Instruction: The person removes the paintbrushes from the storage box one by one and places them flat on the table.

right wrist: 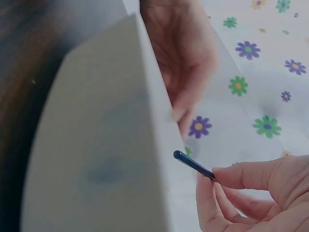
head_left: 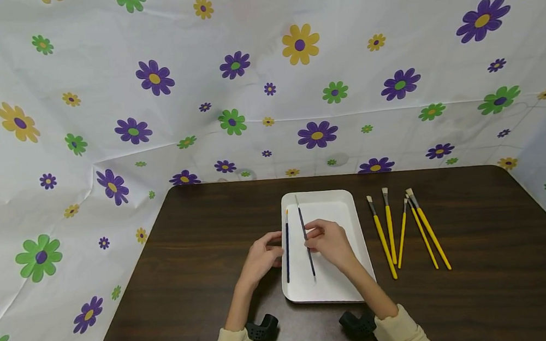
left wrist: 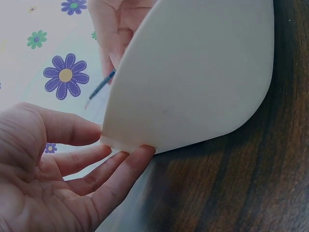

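The left hand (head_left: 260, 258) rests with relaxed fingers against the left rim of the white tray (head_left: 346, 289), just beside a dark blue brush (head_left: 288, 252) that lies along that rim. The right hand (head_left: 328, 243) pinches a second dark brush (head_left: 305, 237) over the tray's middle; it runs near to far, bristles toward the tray's far edge. This looks like the laying-down step, so the next move calls for lowering it parallel to the first; the yellow brushes (head_left: 404, 232) wait by the table's (head_left: 501, 280) right edge.
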### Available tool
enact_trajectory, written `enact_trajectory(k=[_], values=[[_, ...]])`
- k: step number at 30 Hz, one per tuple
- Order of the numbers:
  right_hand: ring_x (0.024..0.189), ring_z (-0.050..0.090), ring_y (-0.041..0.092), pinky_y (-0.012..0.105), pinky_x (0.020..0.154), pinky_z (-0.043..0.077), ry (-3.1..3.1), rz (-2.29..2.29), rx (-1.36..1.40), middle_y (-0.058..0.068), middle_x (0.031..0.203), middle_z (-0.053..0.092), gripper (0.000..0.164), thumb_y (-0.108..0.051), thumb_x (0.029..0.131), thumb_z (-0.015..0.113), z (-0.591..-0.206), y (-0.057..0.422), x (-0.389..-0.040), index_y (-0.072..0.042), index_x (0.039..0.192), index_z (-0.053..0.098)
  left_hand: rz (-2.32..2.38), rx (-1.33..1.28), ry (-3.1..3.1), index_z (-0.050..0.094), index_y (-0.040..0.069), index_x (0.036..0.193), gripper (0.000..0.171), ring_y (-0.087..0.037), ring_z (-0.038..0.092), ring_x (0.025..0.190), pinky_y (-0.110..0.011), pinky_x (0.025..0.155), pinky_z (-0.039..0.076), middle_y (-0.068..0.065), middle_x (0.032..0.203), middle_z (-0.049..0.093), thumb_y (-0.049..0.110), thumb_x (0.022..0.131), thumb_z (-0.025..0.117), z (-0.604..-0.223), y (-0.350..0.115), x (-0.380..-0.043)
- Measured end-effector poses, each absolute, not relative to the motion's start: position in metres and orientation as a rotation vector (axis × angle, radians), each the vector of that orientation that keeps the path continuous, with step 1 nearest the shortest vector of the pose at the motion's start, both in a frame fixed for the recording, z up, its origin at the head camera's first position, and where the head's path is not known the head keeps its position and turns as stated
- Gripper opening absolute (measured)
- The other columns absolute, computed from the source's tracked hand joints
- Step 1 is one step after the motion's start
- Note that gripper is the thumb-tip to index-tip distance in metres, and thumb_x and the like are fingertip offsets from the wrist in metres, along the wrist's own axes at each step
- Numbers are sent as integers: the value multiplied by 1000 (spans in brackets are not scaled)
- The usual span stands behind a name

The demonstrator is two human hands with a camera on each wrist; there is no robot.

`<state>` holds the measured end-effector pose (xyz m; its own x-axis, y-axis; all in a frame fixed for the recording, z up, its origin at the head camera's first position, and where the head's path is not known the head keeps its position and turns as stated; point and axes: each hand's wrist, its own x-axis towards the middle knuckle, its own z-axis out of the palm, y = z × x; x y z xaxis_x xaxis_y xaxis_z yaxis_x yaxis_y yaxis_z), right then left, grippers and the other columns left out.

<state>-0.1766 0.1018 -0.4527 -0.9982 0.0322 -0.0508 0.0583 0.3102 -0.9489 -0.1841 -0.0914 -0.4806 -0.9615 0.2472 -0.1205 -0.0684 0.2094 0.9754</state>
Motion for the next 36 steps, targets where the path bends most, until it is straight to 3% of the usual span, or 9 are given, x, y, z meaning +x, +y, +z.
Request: enact_trajectory(k=[36], values=[[82, 70, 19, 24, 72, 61, 2573, -1834, 135, 20, 99, 69, 34, 6, 93, 70, -422, 173, -191, 11, 126, 66, 1830, 142, 2230, 60, -7, 137, 45, -32, 71, 102, -39, 74, 63, -25, 132, 63, 1, 93, 60, -480, -89, -190]])
